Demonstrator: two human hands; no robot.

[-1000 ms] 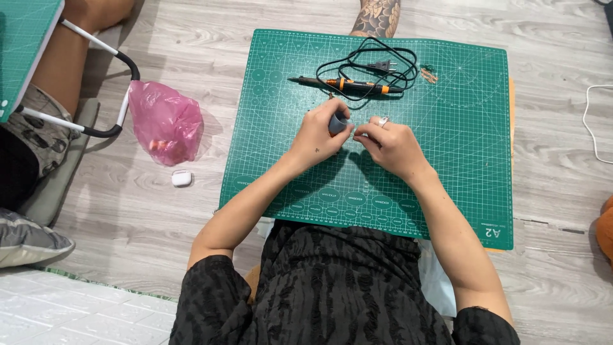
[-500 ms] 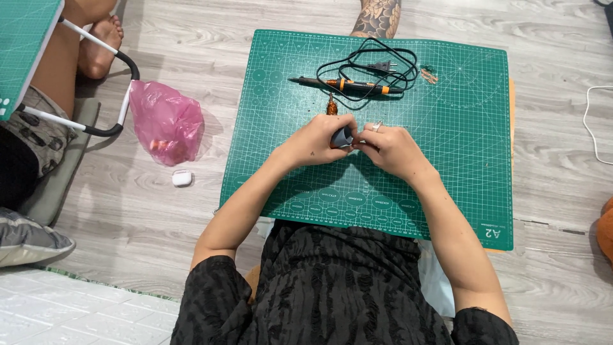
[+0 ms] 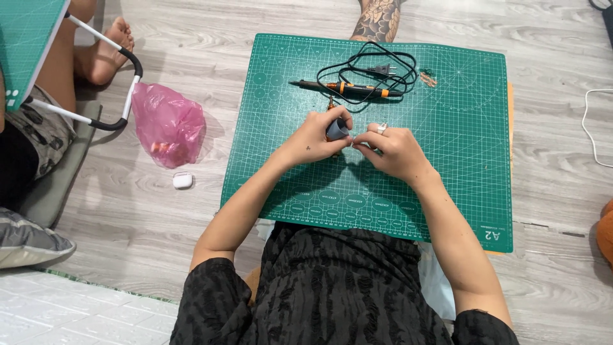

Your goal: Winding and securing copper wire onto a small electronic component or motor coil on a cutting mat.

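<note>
My left hand (image 3: 317,135) grips a small grey cylindrical part (image 3: 336,130) over the middle of the green cutting mat (image 3: 447,166). My right hand (image 3: 391,151), with a ring on one finger, pinches the same part from the right. Both hands touch each other just above the mat. Behind them lies a black and orange soldering iron (image 3: 348,87) with its coiled black cord and plug (image 3: 377,69).
A pink plastic bag (image 3: 168,124) and a small white case (image 3: 182,180) lie on the wooden floor to the left. Another person's bare foot (image 3: 108,54) and a chair frame (image 3: 102,89) are at far left. A tattooed leg (image 3: 377,19) is beyond the mat. A white cable (image 3: 590,128) runs at right.
My two hands have closed together on the small grey part and shifted slightly toward me. The bare foot at left has moved into view.
</note>
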